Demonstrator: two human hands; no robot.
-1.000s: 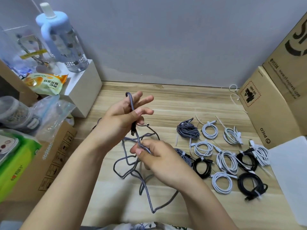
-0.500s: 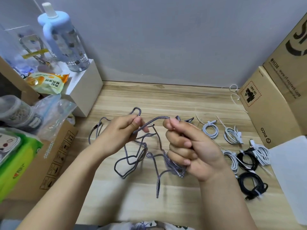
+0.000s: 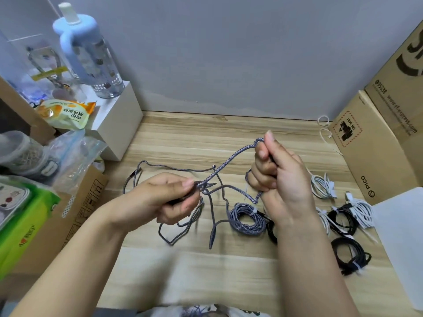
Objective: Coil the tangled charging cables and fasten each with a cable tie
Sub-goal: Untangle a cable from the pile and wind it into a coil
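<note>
A grey braided charging cable (image 3: 231, 159) runs taut between my two hands above the wooden table (image 3: 206, 138). My left hand (image 3: 169, 197) pinches it at a knotted bunch near the middle. My right hand (image 3: 277, 177) is raised and grips the cable's other part in a fist, with a loop hanging under it. The rest of this cable lies in loose tangled loops (image 3: 180, 232) on the table below. A coiled grey cable (image 3: 247, 218) with a white tie lies just under my right wrist.
Several tied white coils (image 3: 322, 184) and black coils (image 3: 350, 255) lie at the right, partly behind my right arm. Cardboard boxes (image 3: 375, 143) stand at the right, a white sheet (image 3: 400, 243) at the right edge. A white box (image 3: 114, 124) with a water bottle (image 3: 91, 58) stands at the left.
My right hand has risen and moved right, pulling the cable taut. My left hand has dropped a little and still pinches the cable. The coiled grey cable now shows under my right wrist.
</note>
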